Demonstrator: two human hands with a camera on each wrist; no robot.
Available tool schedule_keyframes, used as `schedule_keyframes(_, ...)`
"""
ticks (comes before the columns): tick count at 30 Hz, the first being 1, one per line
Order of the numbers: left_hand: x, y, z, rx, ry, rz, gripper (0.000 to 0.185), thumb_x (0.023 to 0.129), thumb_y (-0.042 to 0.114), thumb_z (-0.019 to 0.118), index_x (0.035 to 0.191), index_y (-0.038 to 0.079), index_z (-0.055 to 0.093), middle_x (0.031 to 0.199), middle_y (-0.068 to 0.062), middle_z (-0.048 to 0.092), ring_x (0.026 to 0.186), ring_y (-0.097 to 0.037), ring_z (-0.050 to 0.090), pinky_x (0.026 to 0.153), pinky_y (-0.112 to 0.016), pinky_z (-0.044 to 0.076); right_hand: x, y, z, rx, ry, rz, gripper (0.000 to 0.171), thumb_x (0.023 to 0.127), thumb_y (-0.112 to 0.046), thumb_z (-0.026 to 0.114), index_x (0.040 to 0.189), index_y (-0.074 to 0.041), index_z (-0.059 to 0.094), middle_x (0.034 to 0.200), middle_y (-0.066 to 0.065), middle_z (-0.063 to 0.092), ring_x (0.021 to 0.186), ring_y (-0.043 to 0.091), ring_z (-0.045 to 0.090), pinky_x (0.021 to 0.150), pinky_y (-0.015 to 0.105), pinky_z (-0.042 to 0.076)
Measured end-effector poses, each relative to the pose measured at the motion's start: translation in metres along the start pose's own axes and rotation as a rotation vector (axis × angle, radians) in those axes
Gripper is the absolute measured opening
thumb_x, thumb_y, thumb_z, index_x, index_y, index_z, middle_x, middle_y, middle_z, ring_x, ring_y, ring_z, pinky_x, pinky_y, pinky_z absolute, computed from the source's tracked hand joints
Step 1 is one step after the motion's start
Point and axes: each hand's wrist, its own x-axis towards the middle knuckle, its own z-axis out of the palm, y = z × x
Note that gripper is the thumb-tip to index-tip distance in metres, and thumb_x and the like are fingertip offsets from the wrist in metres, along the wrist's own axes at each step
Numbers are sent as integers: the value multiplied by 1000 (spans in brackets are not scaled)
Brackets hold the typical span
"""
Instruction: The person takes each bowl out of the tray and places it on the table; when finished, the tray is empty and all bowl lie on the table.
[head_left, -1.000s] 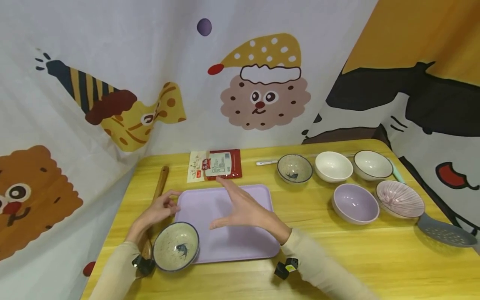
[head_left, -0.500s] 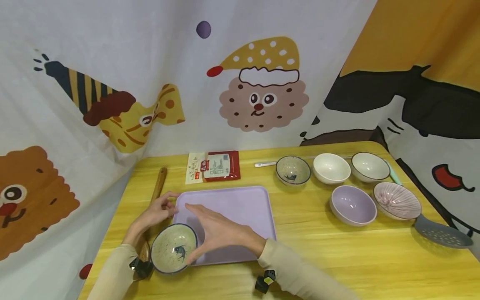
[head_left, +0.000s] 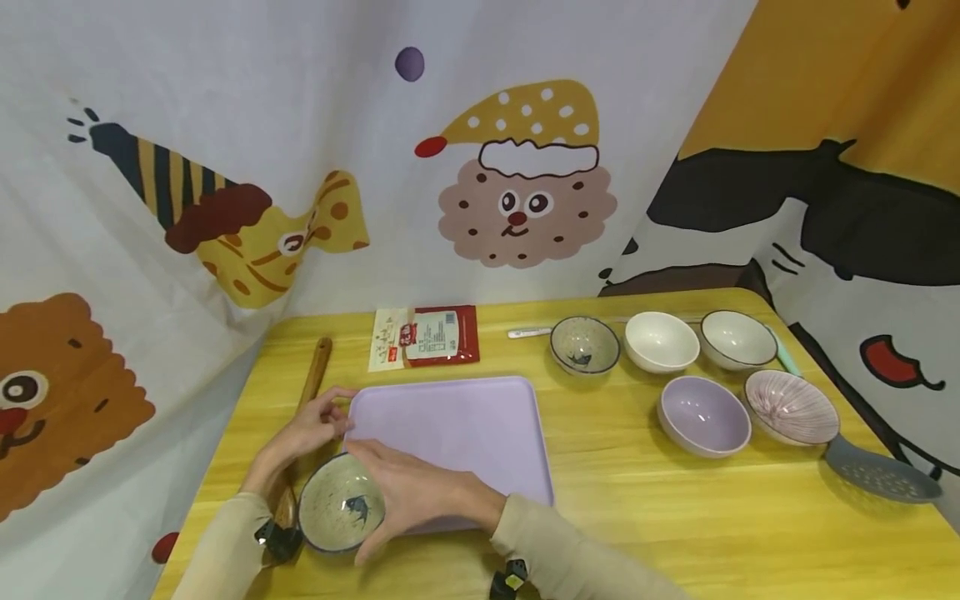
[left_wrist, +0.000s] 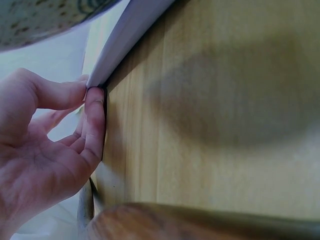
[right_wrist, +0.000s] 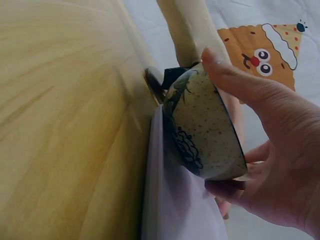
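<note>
At the near left corner of the lilac tray (head_left: 480,425) sits a speckled bowl (head_left: 333,504) with a dark rim and a blue fish inside. My right hand (head_left: 420,496) grips it from the right, thumb at the near side of the rim and fingers at the far side, as the right wrist view also shows. The bowl overlaps the tray's edge (right_wrist: 156,185) there. My left hand (head_left: 311,427) is at the tray's far left corner, where thumb and index finger (left_wrist: 95,117) pinch the edge. Beside that hand lies a long-handled wooden utensil (head_left: 317,371), partly hidden by my left arm.
Behind the tray lies a red and cream food packet (head_left: 427,336). Farther right stand a smaller speckled bowl (head_left: 585,344), a white bowl (head_left: 662,340), a dark-rimmed white bowl (head_left: 738,337), a purple bowl (head_left: 703,415) and a pink-striped bowl (head_left: 791,407). A grey slotted turner (head_left: 881,473) lies at right.
My right hand has moved left and toward me, from above the tray to the speckled bowl, and now grips it. The left hand has stayed at the tray's corner.
</note>
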Motion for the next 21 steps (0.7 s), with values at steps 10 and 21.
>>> schedule_keyframes(10,-3,3,0,-6,5,13,51,90,-1,64,139,-3,51,87,-14,61,73,-18,57,63,-25,47,3,4,7,-57,52,-13,130,63,-58,91,160,-8,20,154,9,40,138,11,45,111,19,36)
schedule_keyframes(21,-2,-1,1,-4,7,36,51,88,-3,62,138,-3,51,86,-15,63,73,-16,58,63,-26,49,-18,17,-10,19,185,2,127,62,-54,93,160,-12,24,152,5,44,135,12,49,110,27,41)
